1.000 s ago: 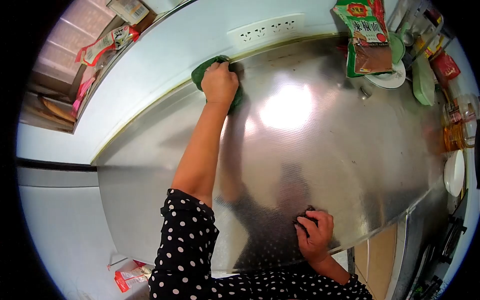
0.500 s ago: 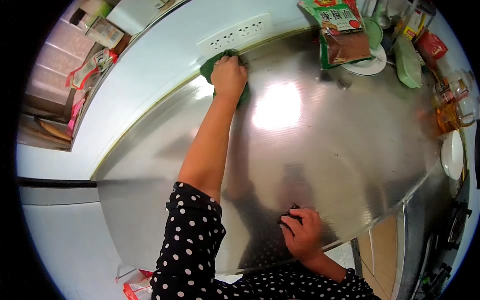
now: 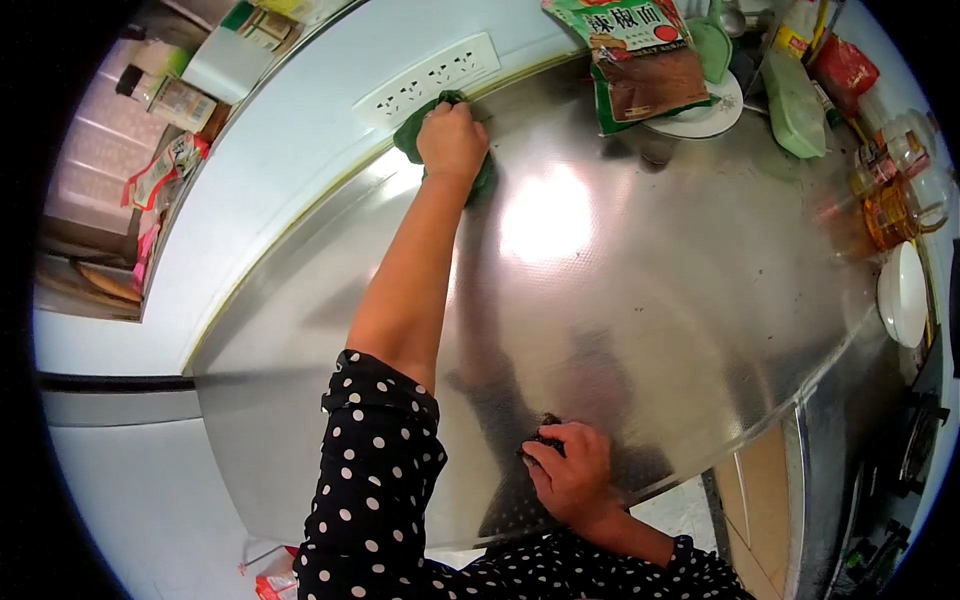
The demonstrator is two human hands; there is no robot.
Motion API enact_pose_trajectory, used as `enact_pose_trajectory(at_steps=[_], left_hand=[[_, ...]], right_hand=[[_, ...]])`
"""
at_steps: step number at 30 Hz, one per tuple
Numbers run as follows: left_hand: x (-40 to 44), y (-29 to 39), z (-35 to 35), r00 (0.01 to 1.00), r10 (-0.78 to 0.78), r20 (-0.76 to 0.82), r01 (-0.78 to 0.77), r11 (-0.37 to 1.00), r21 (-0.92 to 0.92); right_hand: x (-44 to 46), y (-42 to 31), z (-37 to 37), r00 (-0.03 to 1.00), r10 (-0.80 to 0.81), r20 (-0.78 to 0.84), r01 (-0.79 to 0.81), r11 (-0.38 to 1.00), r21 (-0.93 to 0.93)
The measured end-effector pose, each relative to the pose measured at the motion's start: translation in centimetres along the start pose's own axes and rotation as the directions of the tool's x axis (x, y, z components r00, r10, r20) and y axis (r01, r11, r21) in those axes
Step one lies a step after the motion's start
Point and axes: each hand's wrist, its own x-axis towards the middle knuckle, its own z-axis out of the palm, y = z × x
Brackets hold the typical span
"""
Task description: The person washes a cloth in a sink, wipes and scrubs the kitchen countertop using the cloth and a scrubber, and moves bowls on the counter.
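My left hand [image 3: 452, 140] reaches to the back edge of a shiny metal countertop [image 3: 680, 270]. Its fingers are closed on a green cloth [image 3: 482, 186], which is bunched against the surface just below a wall socket strip [image 3: 430, 78]. Close to the front edge, my right hand [image 3: 575, 470] grips a small dark scouring pad [image 3: 543, 440], partly hidden by the fingers. That hand is at or just above the metal; I cannot tell whether the pad touches it.
At the back right, a bag of red powder [image 3: 650, 70] leans over a white plate [image 3: 705, 112], beside a pale green container [image 3: 795, 105]. Oil jars [image 3: 890, 215] and a white bowl [image 3: 903, 295] line the right side. A shelf with bottles [image 3: 180, 100] is at upper left.
The view has shifted a little. Along the back edge, my left hand with the cloth has slid right relative to the socket strip. My right hand has moved slightly left with the pad.
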Motion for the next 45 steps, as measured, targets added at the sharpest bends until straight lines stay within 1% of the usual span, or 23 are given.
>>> enact_pose_trajectory(at_steps=[4,6,8,11,16,17,18,20,22,24,26,27,28,29,31,32,33,34,36,38,40,42,45], left_hand=[[0.3,1.5,0.7,1.0,0.007,0.018,-0.007,0.999,0.036],[0.5,2.8,1.4,0.993,0.105,-0.05,-0.108,0.993,-0.052],[1.3,3.9,2.5,0.995,0.087,-0.039,-0.089,0.994,-0.064],[2.3,4.0,1.7,0.99,0.061,0.127,-0.059,0.998,-0.016],[-0.9,1.5,-1.0,0.991,0.117,0.059,-0.071,0.862,-0.502],[-2.1,1.5,-3.0,0.984,0.006,0.18,0.099,0.818,-0.566],[-3.4,1.1,-6.0,0.951,-0.105,0.29,0.278,0.7,-0.658],[-6.7,-2.0,-9.7,0.896,-0.212,0.389,0.443,0.428,-0.788],[-11.0,-5.8,-15.3,0.75,-0.342,0.566,0.611,0.03,-0.791],[-19.4,-12.1,-23.5,0.593,-0.284,0.753,0.608,-0.455,-0.65],[-25.6,-16.2,-27.7,0.435,-0.564,0.702,0.736,-0.225,-0.638],[-29.7,-19.5,-29.0,0.461,-0.684,0.565,0.828,0.103,-0.551],[-33.3,-21.7,-30.0,0.52,-0.745,0.418,0.849,0.394,-0.352],[-35.1,-22.2,-31.4,0.5,-0.763,0.411,0.86,0.378,-0.344],[-37.4,-22.4,-33.6,0.601,-0.768,0.223,0.799,0.569,-0.194],[-38.5,-22.2,-33.9,0.589,-0.779,0.215,0.808,0.557,-0.194],[-38.3,-21.0,-33.7,0.762,-0.628,0.158,0.642,0.765,-0.055],[-37.7,-19.7,-33.4,0.892,-0.431,0.136,0.421,0.902,0.097],[-35.4,-16.9,-33.0,0.928,-0.291,0.234,0.229,0.938,0.259],[-34.4,-17.3,-30.1,0.946,-0.12,0.3,0.134,0.991,-0.024],[-33.5,-16.5,-28.4,0.919,-0.233,0.319,0.201,0.971,0.131],[-33.2,-16.7,-27.6,0.896,-0.328,0.301,0.309,0.945,0.11],[-35.6,-17.4,-29.9,0.895,-0.347,0.28,0.343,0.937,0.064]], right_hand=[[0.0,0.3,-0.1,1.0,-0.006,0.012,0.005,1.0,0.02],[-0.2,0.4,0.0,1.0,0.001,0.03,-0.002,1.0,0.025],[-0.4,0.6,-0.2,0.998,0.002,0.058,-0.003,1.0,0.015],[-0.2,0.6,0.3,0.999,-0.035,0.032,0.034,0.999,0.028],[-0.3,0.8,0.5,0.999,-0.026,0.031,0.025,0.999,0.034],[-0.1,0.5,0.3,0.999,-0.049,0.012,0.049,0.999,-0.002],[0.0,0.2,0.2,0.996,-0.076,0.041,0.076,0.997,0.012],[0.1,-0.3,0.2,0.999,-0.041,0.011,0.041,0.999,-0.006],[0.7,0.1,0.8,0.998,-0.059,-0.006,0.059,0.998,-0.021],[-0.2,-0.2,0.5,0.998,-0.057,0.022,0.058,0.997,-0.046],[0.0,-0.1,0.9,0.996,-0.088,-0.025,0.086,0.993,-0.084],[0.0,-0.2,1.1,0.995,-0.096,0.008,0.096,0.993,-0.071],[0.0,-0.2,1.1,0.995,-0.1,-0.018,0.099,0.993,-0.068],[0.0,-0.2,1.2,0.993,-0.109,-0.052,0.105,0.992,-0.068],[-0.1,-0.3,1.2,0.993,-0.11,-0.046,0.107,0.992,-0.065],[-0.1,-0.4,1.3,0.993,-0.103,-0.058,0.099,0.993,-0.065],[-0.2,0.0,1.4,0.993,-0.102,-0.058,0.098,0.993,-0.068],[-0.3,0.1,1.5,0.992,-0.118,-0.052,0.114,0.991,-0.069],[-0.2,0.2,1.5,0.993,-0.097,-0.072,0.093,0.994,-0.058],[-0.1,0.6,1.3,0.992,-0.117,-0.04,0.114,0.991,-0.075],[-0.1,1.5,1.6,0.99,-0.132,-0.05,0.127,0.987,-0.094],[-0.2,1.3,1.9,0.987,-0.154,-0.035,0.152,0.987,-0.054],[-0.1,2.1,1.7,0.987,-0.158,-0.029,0.156,0.985,-0.079]])
